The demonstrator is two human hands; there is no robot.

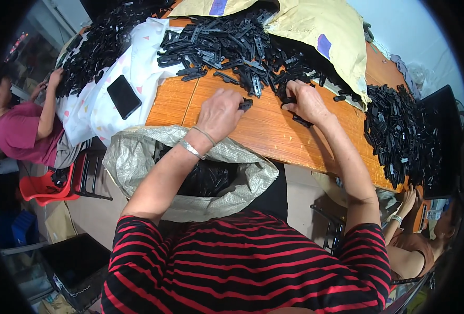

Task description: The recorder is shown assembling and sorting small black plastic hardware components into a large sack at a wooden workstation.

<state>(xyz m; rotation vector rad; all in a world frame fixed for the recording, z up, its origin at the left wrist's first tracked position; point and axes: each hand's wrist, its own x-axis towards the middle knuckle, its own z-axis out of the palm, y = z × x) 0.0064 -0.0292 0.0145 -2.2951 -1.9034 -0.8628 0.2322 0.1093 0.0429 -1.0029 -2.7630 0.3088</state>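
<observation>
Head view: two bare hands over a wooden table, its surface orange-brown, smooth, grained, with small worn flecks toward the front edge. Left hand: fingers closed on one small black part, rigid and elongated, jutting from the fingertips just above or on the wood. Right hand: fingers curled down against dark pieces near the front of the central pile; cannot tell whether any is gripped. One narrow black piece lies beneath this hand.

Black parts: long, narrow, hard-looking, some slotted or ribbed. Three main heaps: central pile, left pile, right pile. Individual pieces too many and overlapped to count.

Containers and coverings: one woven sack, silvery-grey, crinkled, mouth open below the left forearm, dark glossy material inside; one pale yellow sack, creased, two purple patches visible, lying over the rear of the central pile; one white sheet, thin, printed with small coloured shapes.

On the sheet: one black phone, flat, rectangular. Left wrist: two bands, one metallic. Co-workers: two, one at each side.
</observation>
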